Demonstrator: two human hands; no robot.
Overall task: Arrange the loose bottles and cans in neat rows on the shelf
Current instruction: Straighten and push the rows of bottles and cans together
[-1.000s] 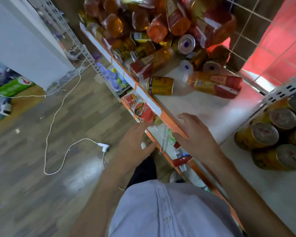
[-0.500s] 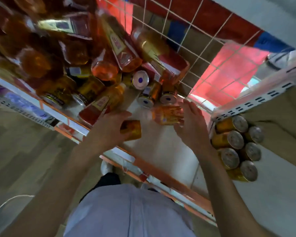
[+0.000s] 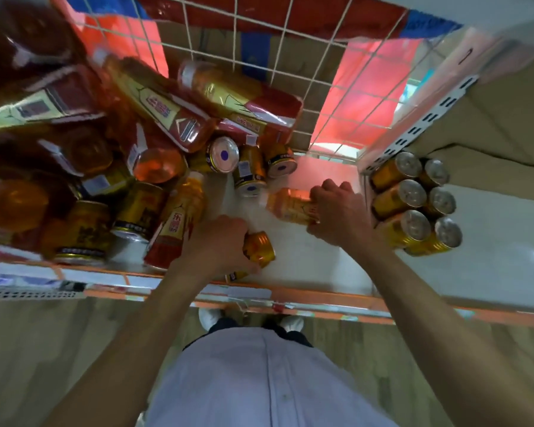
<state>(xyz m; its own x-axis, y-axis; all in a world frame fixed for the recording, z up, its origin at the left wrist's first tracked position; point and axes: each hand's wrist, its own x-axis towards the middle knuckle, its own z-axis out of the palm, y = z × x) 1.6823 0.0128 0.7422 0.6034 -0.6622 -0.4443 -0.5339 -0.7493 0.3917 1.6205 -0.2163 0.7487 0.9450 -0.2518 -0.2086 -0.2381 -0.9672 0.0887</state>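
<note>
Head view only. Left hand (image 3: 219,241) low in the middle, fingers curled round a gold can (image 3: 259,249), close to the front edge of the shelf (image 3: 321,272). Cannot tell whether the can rests on the board or is already lifted.

Right hand (image 3: 336,211) at 2 o'clock of the left one, closed round a small bottle (image 3: 287,204) lying on its side on the white board, free end pointing to 9 o'clock.

From 9 to 12 o'clock of both hands, a pile (image 3: 130,155) of bottles and cans, thrown one over another, the upper ones leaning toward the wire back (image 3: 284,41). At 3 o'clock of the right hand, past a slotted post, six cans (image 3: 413,198) standing close together in two rows, tops up.

Seems to be the picking-up step: one item in each hand, neither placed yet, most of the pile untouched.

Next, probably: lift both clear, turn them upright, set them down in line on the bare board, can beside can and bottle apart. Calls for a slow pull, since loose cans lie just at 11 o'clock of the bottle and may roll.
</note>
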